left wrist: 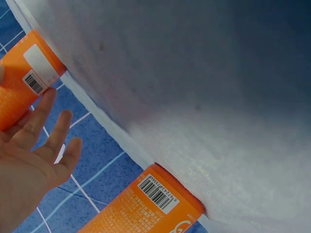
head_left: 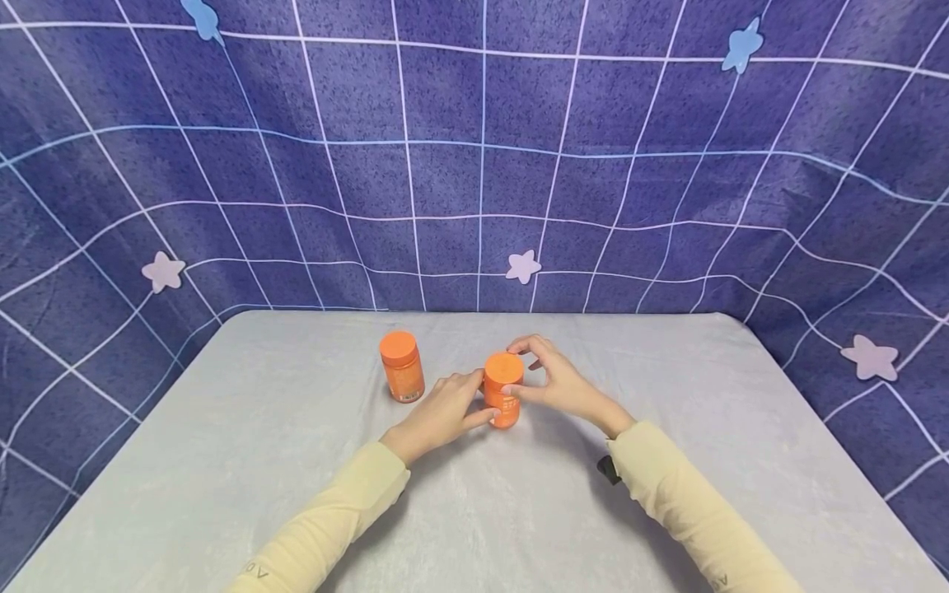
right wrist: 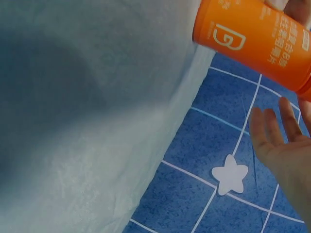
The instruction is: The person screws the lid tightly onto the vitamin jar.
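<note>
An orange tablet bottle (head_left: 507,417) with an orange screw lid (head_left: 504,368) stands upright on the table, between both hands. My left hand (head_left: 435,414) holds its body from the left, thumb at the front; in the left wrist view the other fingers spread away from the bottle. From the right, my right hand (head_left: 567,389) pinches the lid between thumb and fingertips, with several fingers stretched out in the right wrist view. A second orange bottle (head_left: 404,377), lid on, stands to the left, near my left hand but untouched. Its barcode (left wrist: 158,194) shows in the left wrist view.
Grey cloth covers the table (head_left: 474,527). A small black object (head_left: 609,469) lies by the right sleeve, partly hidden. Behind and beside the table hangs a blue curtain (head_left: 445,181) with a line grid and stars.
</note>
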Demonstrator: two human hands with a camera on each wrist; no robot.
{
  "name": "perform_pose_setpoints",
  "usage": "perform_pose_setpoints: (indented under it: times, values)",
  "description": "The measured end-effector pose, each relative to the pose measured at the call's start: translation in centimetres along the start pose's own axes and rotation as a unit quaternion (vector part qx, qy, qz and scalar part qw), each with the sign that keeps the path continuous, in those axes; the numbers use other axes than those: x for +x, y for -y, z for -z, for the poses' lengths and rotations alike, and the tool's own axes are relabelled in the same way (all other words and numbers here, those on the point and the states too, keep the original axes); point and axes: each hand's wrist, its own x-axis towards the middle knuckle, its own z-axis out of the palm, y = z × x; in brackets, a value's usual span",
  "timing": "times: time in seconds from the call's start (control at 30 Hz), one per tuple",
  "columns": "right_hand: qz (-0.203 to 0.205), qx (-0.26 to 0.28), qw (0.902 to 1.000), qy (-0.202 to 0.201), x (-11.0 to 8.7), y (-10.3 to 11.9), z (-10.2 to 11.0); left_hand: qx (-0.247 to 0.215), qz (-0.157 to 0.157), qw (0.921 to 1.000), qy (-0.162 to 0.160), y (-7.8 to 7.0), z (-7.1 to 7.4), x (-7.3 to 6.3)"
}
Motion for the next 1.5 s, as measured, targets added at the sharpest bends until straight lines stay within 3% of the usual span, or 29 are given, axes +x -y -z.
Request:
perform_pose_setpoints:
  times: [0.2,0.43,0.6,0.83,1.03,1.2,1.5]
  values:
    - [-0.002,-0.003,0.9997,-0.022,-0.2,0.0,-0.5,0.001,0.0,1.0,0.003,0.0,0.0,0.0]
    - [-0.006,-0.001,0.9999,-0.016,-0.2,0.1,-0.4,0.0,-0.001,1.0,0.003,0.0,0.0,-0.1]
    - [0.001,-0.007,1.0,0.005,0.0,0.1,0.0,0.001,-0.002,1.0,0.001,0.1,-0.1,0.0]
    - [0.005,0.042,0.9975,0.057,0.1,2.8,1.4,0.001,-0.001,1.0,-0.002,0.1,-0.1,0.0]
    - [0.013,0.05,0.9946,0.09,0.3,0.5,1.3,0.003,-0.004,1.0,-0.003,0.1,-0.1,0.0]
    - [0.018,0.065,0.9919,0.108,0.5,-0.1,1.4,0.003,-0.002,1.0,-0.002,0.2,-0.2,0.0]
    - [0.006,0.054,0.9939,0.096,0.5,-0.1,1.5,0.001,-0.003,1.0,-0.002,0.3,-0.3,0.1]
